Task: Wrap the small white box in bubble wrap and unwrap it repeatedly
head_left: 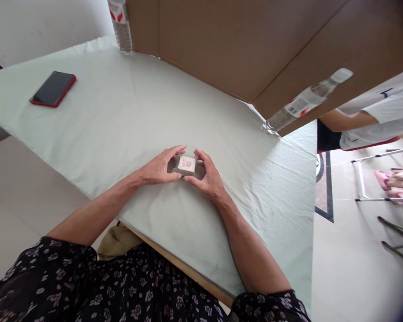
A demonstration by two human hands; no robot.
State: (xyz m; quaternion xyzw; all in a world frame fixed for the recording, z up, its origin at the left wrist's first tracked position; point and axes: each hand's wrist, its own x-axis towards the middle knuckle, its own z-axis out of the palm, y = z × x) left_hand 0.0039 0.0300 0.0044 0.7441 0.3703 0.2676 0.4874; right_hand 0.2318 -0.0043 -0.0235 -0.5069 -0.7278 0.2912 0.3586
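Note:
Between my two hands, over the near part of the cloth-covered table, is a small clear plastic box with a white, red-printed face turned up. My left hand curls round its left side, thumb at the near edge and fingers at the far edge. On the other side, my right hand curves the same way, thumb near the front corner and fingertips by the far right corner. Small gaps show between the palms and the box. Its underside is hidden.
A phone in a red case lies at the left. A tall cardboard panel stands along the far side, with a water bottle at its left and another bottle at its right. Beyond it sits a person in a white shirt.

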